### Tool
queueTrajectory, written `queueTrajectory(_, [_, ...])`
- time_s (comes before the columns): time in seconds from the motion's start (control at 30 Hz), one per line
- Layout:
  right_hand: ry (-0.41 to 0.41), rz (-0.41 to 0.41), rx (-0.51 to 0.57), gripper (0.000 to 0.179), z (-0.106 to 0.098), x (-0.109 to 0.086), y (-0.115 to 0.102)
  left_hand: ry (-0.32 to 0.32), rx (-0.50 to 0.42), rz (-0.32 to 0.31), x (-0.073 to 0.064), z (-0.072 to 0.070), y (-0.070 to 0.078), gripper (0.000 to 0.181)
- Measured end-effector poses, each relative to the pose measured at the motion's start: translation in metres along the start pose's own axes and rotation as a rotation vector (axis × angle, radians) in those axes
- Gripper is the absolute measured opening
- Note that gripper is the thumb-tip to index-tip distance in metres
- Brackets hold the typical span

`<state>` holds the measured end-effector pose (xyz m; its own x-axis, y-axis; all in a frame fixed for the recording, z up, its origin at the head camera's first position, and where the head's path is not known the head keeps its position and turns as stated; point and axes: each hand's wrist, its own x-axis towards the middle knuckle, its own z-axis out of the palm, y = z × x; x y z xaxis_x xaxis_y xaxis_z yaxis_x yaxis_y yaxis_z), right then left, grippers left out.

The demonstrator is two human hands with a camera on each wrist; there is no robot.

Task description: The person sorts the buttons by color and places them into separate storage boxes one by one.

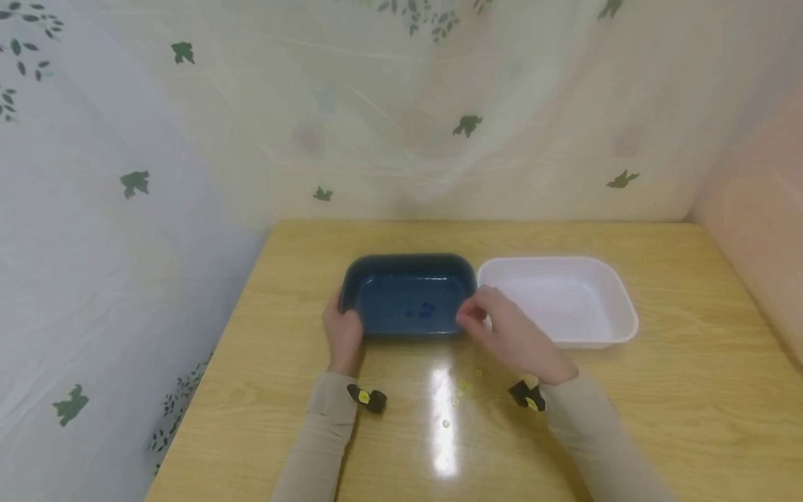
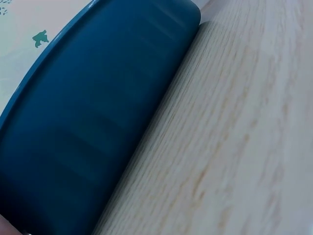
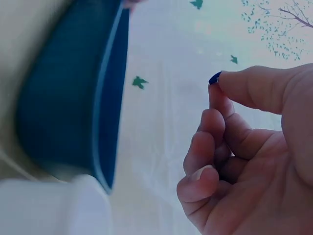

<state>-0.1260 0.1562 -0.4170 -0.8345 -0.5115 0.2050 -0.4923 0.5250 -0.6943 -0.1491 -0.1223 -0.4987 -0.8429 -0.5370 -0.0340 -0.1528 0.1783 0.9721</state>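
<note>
My left hand (image 1: 343, 333) grips the left end of a dark blue rectangular tray (image 1: 408, 262), thumb at the near left corner. In the left wrist view the outer wall of the tray (image 2: 102, 98) fills the left side, standing on the wood. Several small blue pieces (image 1: 426, 310) lie on its floor, right of the middle. Over the tray's near right corner is my right hand (image 1: 511, 335). Its thumb and index finger pinch a small dark blue piece (image 3: 214, 78), as the right wrist view shows; the other fingers curl loosely.
A white tray (image 1: 558, 336) stands right beside the blue one. Several small yellow discs (image 1: 469, 386) are scattered on the wooden table (image 1: 301, 244) between the forearms. Patterned sheeting (image 1: 389, 139) hangs behind the table and at both sides.
</note>
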Motion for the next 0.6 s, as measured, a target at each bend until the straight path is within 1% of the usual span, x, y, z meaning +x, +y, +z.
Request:
queueTrajectory(0.1, [0.025, 0.004, -0.062, 0.009, -0.004, 0.008, -0.005, 0.000, -0.001, 0.001, 0.000, -0.001, -0.001, 0.058])
queueTrajectory(0.23, [0.037, 0.022, -0.181, 0.014, -0.004, 0.020, -0.012, -0.001, -0.001, 0.006, 0.000, -0.001, -0.001, 0.058])
queueTrajectory(0.33, [0.036, 0.039, -0.252, 0.015, -0.001, 0.031, -0.015, 0.000, -0.007, 0.003, 0.000, -0.001, -0.002, 0.059])
queueTrajectory(0.43, [0.031, 0.046, -0.307, 0.014, 0.005, 0.041, -0.012, -0.003, -0.015, -0.011, 0.000, 0.000, -0.003, 0.060])
queueTrajectory(0.5, [0.024, 0.031, -0.350, 0.014, 0.011, 0.046, -0.008, -0.005, -0.021, -0.019, 0.000, 0.000, -0.004, 0.060])
queueTrajectory(0.6, [0.012, -0.022, -0.442, 0.012, 0.021, 0.052, -0.001, -0.010, -0.020, -0.026, 0.000, 0.001, -0.004, 0.060])
